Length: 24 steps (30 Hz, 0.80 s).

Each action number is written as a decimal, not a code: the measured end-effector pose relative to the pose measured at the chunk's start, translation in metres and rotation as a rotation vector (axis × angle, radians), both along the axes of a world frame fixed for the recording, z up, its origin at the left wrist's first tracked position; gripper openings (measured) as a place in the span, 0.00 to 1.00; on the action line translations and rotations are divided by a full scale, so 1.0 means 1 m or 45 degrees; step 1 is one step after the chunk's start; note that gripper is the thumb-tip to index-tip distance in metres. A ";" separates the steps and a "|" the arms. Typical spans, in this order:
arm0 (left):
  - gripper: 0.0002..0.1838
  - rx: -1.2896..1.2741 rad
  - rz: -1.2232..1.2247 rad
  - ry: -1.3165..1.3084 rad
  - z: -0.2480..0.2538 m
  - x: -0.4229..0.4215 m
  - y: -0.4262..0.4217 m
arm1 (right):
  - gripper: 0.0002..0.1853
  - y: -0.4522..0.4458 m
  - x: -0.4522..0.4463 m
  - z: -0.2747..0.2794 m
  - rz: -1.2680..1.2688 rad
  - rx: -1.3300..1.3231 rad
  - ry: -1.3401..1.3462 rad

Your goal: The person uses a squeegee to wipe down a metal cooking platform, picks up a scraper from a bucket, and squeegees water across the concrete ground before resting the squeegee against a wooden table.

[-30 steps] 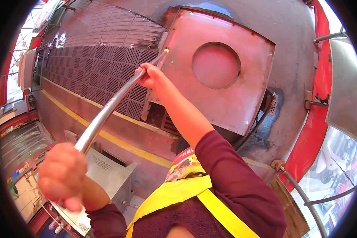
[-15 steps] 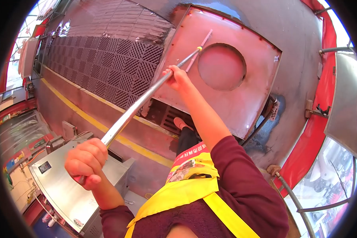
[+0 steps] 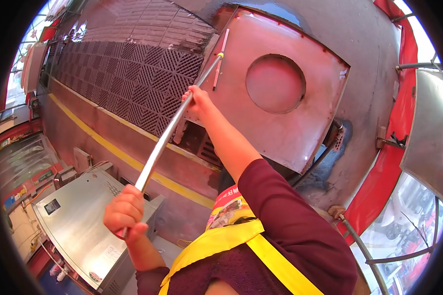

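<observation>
A floor squeegee with a long silver pole (image 3: pixel 163 140) runs diagonally across the head view. My left hand (image 3: pixel 125 211) is wrapped round the near end of the pole. Farther up, my right hand (image 3: pixel 196 101) grips the pole with the arm stretched forward. At the far end, past a yellow joint, the thin pale blade (image 3: pixel 224 43) lies over the left part of a metal plate (image 3: pixel 320 69). A large round hole (image 3: pixel 275 82) sits in this plate, to the right of the blade.
Dark plastic grid matting (image 3: pixel 128 78) covers the floor left of the plate. A yellow line (image 3: pixel 118 160) crosses the floor nearer me. At lower left stands a steel cabinet (image 3: pixel 79 221). Right of the plate are wet floor and a red sheet barrier (image 3: pixel 389 162) with metal poles.
The squeegee blade has slid left across the plate, away from the round hole. My right hand has moved left with the pole, while my left hand has shifted right and slightly down.
</observation>
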<state>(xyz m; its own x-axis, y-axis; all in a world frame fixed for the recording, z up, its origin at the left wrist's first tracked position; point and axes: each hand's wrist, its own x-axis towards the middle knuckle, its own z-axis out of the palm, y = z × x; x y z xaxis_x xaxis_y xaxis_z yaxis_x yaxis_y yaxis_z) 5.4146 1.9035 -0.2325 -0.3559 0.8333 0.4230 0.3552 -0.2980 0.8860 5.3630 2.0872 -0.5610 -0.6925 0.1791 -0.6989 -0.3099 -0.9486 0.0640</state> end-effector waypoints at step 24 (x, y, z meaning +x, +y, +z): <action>0.30 -1.812 -0.066 -0.975 -0.074 0.055 -0.048 | 0.17 0.053 0.141 -0.003 0.308 1.009 -1.022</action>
<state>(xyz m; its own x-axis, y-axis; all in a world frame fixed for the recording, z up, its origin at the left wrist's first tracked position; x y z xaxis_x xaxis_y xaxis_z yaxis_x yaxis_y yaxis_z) 5.4701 1.8558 -0.3064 -0.0694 0.3920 -0.9174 -0.2607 0.8805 0.3959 5.5037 2.1405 -0.5641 -0.1756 0.6878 -0.7043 0.2040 -0.6745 -0.7096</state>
